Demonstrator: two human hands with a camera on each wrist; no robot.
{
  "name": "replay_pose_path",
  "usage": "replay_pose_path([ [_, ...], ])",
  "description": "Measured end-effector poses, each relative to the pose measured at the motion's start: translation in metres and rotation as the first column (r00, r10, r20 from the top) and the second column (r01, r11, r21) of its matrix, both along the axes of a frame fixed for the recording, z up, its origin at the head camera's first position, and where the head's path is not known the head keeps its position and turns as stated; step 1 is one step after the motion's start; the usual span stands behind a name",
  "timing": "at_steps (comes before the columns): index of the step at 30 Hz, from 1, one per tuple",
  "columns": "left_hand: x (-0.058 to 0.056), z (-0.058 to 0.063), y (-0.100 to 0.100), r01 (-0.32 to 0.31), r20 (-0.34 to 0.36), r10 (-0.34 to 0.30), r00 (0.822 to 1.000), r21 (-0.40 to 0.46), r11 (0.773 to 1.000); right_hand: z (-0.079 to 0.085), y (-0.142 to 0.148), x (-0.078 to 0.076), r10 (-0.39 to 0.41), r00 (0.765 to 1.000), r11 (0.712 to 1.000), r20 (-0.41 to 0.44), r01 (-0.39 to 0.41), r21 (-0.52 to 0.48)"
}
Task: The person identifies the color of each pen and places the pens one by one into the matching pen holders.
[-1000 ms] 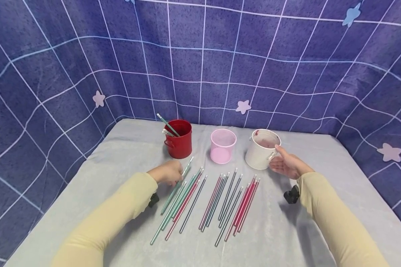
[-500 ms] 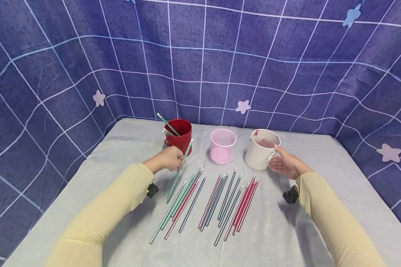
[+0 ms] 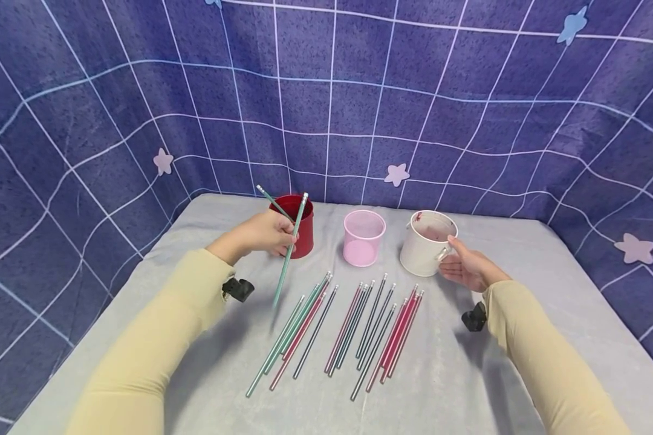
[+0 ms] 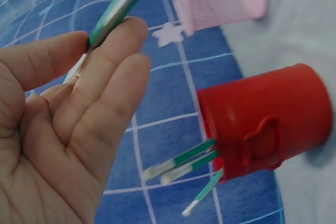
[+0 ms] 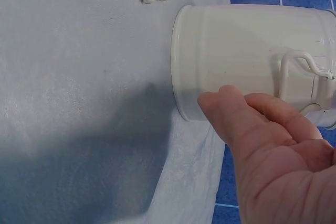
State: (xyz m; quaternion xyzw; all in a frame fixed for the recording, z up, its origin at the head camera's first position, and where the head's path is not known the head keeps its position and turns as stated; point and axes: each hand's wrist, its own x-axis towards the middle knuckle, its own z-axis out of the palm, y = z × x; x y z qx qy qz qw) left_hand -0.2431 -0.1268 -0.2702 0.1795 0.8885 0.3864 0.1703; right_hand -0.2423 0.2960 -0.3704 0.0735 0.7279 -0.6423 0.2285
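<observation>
My left hand (image 3: 263,232) pinches a green pencil (image 3: 285,272) between thumb and fingers, its white eraser end up and its lower end slanting down over the table. This hand overlaps the front of the red bucket (image 3: 306,232); in the left wrist view several green pencils (image 4: 194,163) stick out of that bucket, eraser ends outward. My right hand (image 3: 467,266) is at the side of the white bucket (image 3: 418,254), thumb up by the rim near the handle. In the right wrist view its fairly straight fingers (image 5: 231,108) lie along the bucket's wall.
A pink mesh cup (image 3: 361,251) stands between the two buckets. In front lie mixed green, red and dark pencils (image 3: 291,332), then dark pencils (image 3: 367,332) and red pencils (image 3: 399,338) further right. A blue gridded curtain (image 3: 326,96) hangs behind the grey-covered table (image 3: 441,374).
My left hand has lifted the green pencil from the left group, carrying it up and back to the front of the red bucket. The right hand has stayed at the white bucket.
</observation>
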Motion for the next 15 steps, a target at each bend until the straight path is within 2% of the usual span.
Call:
replay_pose_path([
  [4, -0.001, 0.012, -0.008, -0.030, 0.043, 0.025, 0.999, 0.114, 0.993, 0.001, 0.002, 0.001, -0.009, 1.000, 1.000, 0.000, 0.009, -0.006],
  [8, -0.002, 0.029, -0.026, -0.077, -0.037, 0.088, 0.995, 0.220, 0.972, 0.001, 0.001, 0.001, -0.025, 1.000, 1.000, -0.002, 0.025, -0.009],
  [11, -0.002, 0.044, -0.042, -0.132, -0.111, 0.171, 0.979, 0.290, 0.948, 0.000, -0.001, 0.001, -0.028, 1.000, 1.000, -0.004, 0.028, -0.012],
  [15, -0.001, 0.056, -0.057, -0.185, -0.148, 0.256, 0.955, 0.377, 0.908, 0.000, -0.001, 0.000, -0.011, 1.000, 1.000, -0.009, 0.011, -0.008],
])
